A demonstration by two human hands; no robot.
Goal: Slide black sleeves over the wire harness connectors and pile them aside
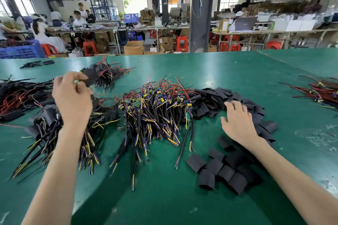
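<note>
Green table point(164, 197); left hand point(73, 97) pinching black sleeve point(89, 77); workbenches point(256, 32), red stools point(182, 43) beyond.

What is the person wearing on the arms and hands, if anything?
Nothing that shows. The left hand and the right hand have no gloves, rings or watch. The left forearm and the right forearm are bare too; no sleeve reaches into the picture.

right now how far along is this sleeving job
Done: sleeved harnesses are piled on the left. In hand: the left hand pinches one sleeved harness above that side, while the right hand lies open on the loose sleeves. Left: the big middle heap of bare harnesses, so a lot remains.
</note>
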